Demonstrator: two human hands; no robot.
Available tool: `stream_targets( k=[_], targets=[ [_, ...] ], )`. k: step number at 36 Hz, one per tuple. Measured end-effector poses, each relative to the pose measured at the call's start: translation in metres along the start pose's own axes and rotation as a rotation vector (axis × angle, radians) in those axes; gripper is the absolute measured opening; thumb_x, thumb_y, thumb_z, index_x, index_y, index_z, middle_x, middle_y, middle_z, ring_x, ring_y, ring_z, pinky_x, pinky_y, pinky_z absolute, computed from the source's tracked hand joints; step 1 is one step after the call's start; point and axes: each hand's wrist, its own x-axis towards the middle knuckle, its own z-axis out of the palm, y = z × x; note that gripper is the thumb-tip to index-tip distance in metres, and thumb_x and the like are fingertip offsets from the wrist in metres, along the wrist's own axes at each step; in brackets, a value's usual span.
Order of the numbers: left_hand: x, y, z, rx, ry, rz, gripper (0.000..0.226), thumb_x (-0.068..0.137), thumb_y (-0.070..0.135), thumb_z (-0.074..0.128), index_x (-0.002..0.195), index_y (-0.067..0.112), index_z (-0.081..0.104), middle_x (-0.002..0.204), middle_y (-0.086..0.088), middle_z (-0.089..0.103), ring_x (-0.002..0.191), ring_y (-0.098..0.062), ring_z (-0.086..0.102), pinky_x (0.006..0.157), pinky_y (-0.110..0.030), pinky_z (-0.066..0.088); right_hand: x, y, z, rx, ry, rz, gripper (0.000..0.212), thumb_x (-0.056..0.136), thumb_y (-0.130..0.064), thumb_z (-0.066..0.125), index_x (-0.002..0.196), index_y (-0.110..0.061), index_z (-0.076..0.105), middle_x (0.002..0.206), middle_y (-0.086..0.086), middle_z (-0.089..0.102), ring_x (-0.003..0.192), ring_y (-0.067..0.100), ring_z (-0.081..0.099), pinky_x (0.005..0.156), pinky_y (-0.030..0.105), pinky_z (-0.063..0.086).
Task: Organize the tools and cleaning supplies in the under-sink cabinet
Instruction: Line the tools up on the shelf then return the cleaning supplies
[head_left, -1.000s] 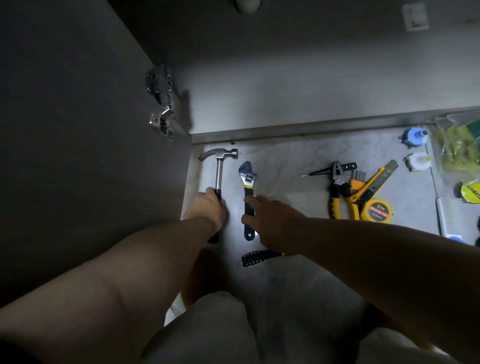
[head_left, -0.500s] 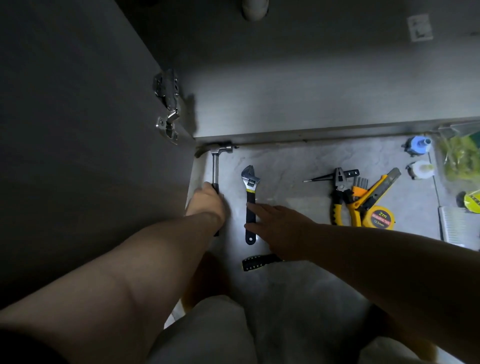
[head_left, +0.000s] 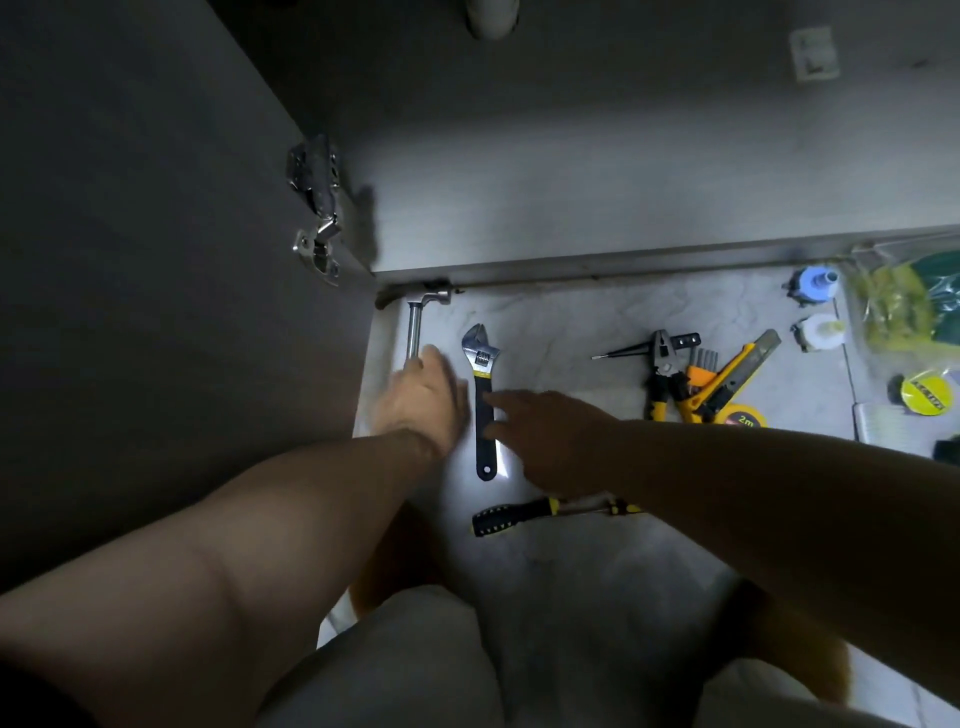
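Note:
A steel hammer (head_left: 414, 332) lies on the pale floor, its head against the foot of the cabinet. My left hand (head_left: 422, 400) covers its handle and grips it, slightly blurred. Just to the right lies an adjustable wrench (head_left: 482, 395) with a black and yellow handle, jaw pointing away from me. My right hand (head_left: 550, 436) has straight fingers touching the wrench handle from the right. A black and yellow screwdriver (head_left: 519, 515) lies crosswise under my right forearm.
The open cabinet door (head_left: 156, 260) with its hinge (head_left: 318, 208) stands at the left. To the right lie pliers (head_left: 661, 374), a utility knife (head_left: 740, 371), a tape measure (head_left: 746, 419), two small bottles (head_left: 816, 286), a sponge bag (head_left: 909, 306) and a yellow roll (head_left: 925, 397).
My left hand has slid the hammer away from me until its head reached the cabinet's foot. My right hand's fingers have straightened along the wrench handle.

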Motion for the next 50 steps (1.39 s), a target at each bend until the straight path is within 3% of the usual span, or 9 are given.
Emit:
stream_targets(
  k=[4,10,15,18,22,36,39,44,50],
  targets=[
    [-0.004,0.016,0.013,0.063,-0.205,-0.014,0.052,0.092,0.061,0.055,0.117,0.019,0.038,0.113,-0.011,0.063,0.104,-0.036,0.064,0.078,-0.038,0.049,-0.023,0.025,-0.011,0.066,0.093,0.183,0.056,0.084,-0.021,0.059,0.137,-0.013,0.045,0.136,0.014,0.041,0.121,0.031,0.047,0.091,0.041,0.048],
    [-0.001,0.027,0.019,0.029,-0.283,-0.079,0.045,0.092,0.035,0.060,0.126,0.011,0.045,0.122,-0.015,0.061,0.111,-0.034,0.062,0.080,-0.036,0.047,-0.073,0.078,-0.005,0.218,0.195,0.674,0.045,0.088,-0.028,0.057,0.127,-0.010,0.043,0.123,0.015,0.054,0.108,0.037,0.060,0.080,0.042,0.053],
    [0.003,0.022,0.012,0.030,-0.189,-0.098,0.036,0.096,0.033,0.054,0.122,0.009,0.047,0.120,-0.015,0.062,0.110,-0.035,0.062,0.080,-0.036,0.045,-0.095,0.098,0.013,0.200,0.107,0.860,0.056,0.085,-0.060,0.060,0.119,-0.016,0.054,0.104,0.005,0.065,0.097,0.029,0.066,0.067,0.032,0.044],
    [0.008,0.015,0.007,0.046,-0.161,-0.117,0.033,0.098,0.029,0.050,0.124,0.009,0.047,0.119,-0.015,0.063,0.110,-0.034,0.062,0.080,-0.035,0.043,-0.095,0.103,0.014,0.124,0.039,0.889,0.054,0.079,-0.075,0.056,0.097,-0.025,0.066,0.074,-0.006,0.058,0.077,0.020,0.063,0.062,0.028,0.045],
    [0.012,0.010,0.005,0.032,-0.161,-0.162,0.029,0.100,0.023,0.048,0.124,0.007,0.048,0.123,-0.017,0.062,0.113,-0.037,0.061,0.086,-0.040,0.047,-0.083,0.097,0.014,0.096,0.045,0.920,0.058,0.075,-0.081,0.055,0.074,-0.024,0.052,0.067,-0.005,0.050,0.069,0.019,0.058,0.060,0.028,0.046],
    [0.013,0.005,0.010,0.041,-0.095,-0.176,0.021,0.098,0.018,0.051,0.117,0.011,0.048,0.123,-0.015,0.062,0.111,-0.038,0.062,0.079,-0.038,0.041,-0.064,0.090,0.019,0.254,0.148,1.059,0.055,0.074,-0.074,0.059,0.065,-0.020,0.058,0.061,-0.005,0.057,0.053,0.011,0.050,0.048,0.019,0.032],
    [0.013,0.005,0.009,0.037,-0.091,-0.175,0.021,0.099,0.019,0.050,0.118,0.012,0.048,0.123,-0.014,0.062,0.112,-0.037,0.062,0.079,-0.037,0.040,-0.064,0.092,0.017,0.372,0.116,1.047,0.050,0.080,-0.067,0.061,0.067,-0.019,0.063,0.060,-0.004,0.061,0.056,0.012,0.058,0.049,0.020,0.040],
    [0.011,0.004,0.010,0.044,-0.086,-0.169,0.021,0.098,0.021,0.050,0.117,0.013,0.047,0.123,-0.013,0.062,0.112,-0.037,0.062,0.078,-0.037,0.039,-0.064,0.088,0.017,0.541,0.020,1.001,0.041,0.082,-0.059,0.066,0.078,-0.018,0.062,0.075,0.003,0.066,0.076,0.022,0.069,0.075,0.036,0.061],
    [0.009,0.005,0.011,0.067,-0.082,-0.159,0.021,0.097,0.019,0.052,0.116,0.012,0.047,0.123,-0.015,0.062,0.111,-0.038,0.062,0.077,-0.037,0.039,-0.059,0.082,0.018,0.570,0.021,0.972,0.047,0.087,-0.062,0.061,0.074,-0.017,0.064,0.068,0.001,0.068,0.063,0.015,0.067,0.058,0.023,0.053]
  ],
)
